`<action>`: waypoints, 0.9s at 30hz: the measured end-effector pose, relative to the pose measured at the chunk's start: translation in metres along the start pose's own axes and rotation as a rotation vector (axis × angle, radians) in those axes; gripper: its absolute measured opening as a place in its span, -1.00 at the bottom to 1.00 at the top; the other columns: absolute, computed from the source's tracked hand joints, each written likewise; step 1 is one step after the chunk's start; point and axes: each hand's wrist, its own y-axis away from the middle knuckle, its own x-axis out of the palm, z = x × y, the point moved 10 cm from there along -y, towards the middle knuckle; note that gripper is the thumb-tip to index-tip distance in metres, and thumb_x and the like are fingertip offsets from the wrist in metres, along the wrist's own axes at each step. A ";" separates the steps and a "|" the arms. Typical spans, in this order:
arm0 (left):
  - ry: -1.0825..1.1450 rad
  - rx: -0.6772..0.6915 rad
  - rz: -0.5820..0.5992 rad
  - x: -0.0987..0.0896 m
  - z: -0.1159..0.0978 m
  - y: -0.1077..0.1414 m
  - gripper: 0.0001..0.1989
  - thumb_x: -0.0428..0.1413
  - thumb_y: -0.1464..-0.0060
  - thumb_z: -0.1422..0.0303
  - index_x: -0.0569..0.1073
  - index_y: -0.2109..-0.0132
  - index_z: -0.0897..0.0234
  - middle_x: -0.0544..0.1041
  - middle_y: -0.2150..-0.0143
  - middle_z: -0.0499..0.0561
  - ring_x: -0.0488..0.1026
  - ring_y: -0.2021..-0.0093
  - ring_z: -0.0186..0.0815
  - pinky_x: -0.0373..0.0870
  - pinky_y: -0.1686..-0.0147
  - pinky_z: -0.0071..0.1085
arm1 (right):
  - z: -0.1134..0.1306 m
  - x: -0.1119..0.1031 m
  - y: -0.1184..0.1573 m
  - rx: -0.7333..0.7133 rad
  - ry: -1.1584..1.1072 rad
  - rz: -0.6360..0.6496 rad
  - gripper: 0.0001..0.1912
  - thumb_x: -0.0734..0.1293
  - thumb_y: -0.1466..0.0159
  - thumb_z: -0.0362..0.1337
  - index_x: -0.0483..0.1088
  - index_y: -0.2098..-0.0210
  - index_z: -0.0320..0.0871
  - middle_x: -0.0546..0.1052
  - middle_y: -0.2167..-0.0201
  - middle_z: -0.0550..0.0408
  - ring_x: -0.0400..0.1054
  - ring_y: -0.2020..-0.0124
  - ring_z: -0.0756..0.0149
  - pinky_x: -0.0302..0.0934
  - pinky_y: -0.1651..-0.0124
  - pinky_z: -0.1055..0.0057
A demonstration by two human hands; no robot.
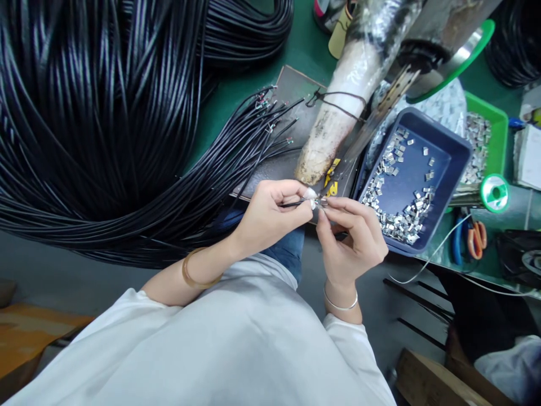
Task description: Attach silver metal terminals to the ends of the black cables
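Note:
My left hand [273,211] pinches a black cable [292,203] close to its end, with white coverings on the thumb and a fingertip. Facing it, my right hand [350,234] has its thumb and fingers closed on a small metal connector shell [323,201] at the cable's tip. The fingers partly hide how shell and wires meet. Just beyond both hands is the lower end of a white wrapped tube [315,152]. Left of it, a bundle of black cables [240,149] ends in stripped, coloured wires over a grey board [296,84].
A blue tray [406,180] of small metal shells stands to the right, before a green tray [494,127]. Orange-handled pliers [477,239] and a solder spool [494,193] lie farther right. Large coils of black cable [93,113] fill the left. A cardboard box [435,378] sits below right.

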 end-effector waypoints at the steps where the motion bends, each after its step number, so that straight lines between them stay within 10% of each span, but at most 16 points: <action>1: 0.001 0.006 0.004 0.000 -0.001 0.000 -0.92 0.17 0.05 0.44 0.50 0.45 0.39 0.27 0.61 -0.16 0.05 0.61 -0.57 -0.04 0.64 -0.61 | 0.001 0.000 0.000 -0.003 -0.004 0.000 -0.76 0.44 -0.15 -0.53 0.49 0.25 -0.11 0.61 0.21 0.11 0.52 0.24 0.40 0.38 0.45 0.55; 27: 0.035 -0.038 0.037 0.001 0.005 0.001 -0.92 0.18 0.01 0.42 0.49 0.41 0.35 0.24 0.60 -0.15 0.12 0.57 -0.52 0.06 0.57 -0.56 | 0.001 -0.002 0.001 -0.015 -0.017 -0.014 -0.77 0.44 -0.16 -0.52 0.48 0.26 -0.10 0.61 0.19 0.11 0.54 0.23 0.37 0.49 0.31 0.44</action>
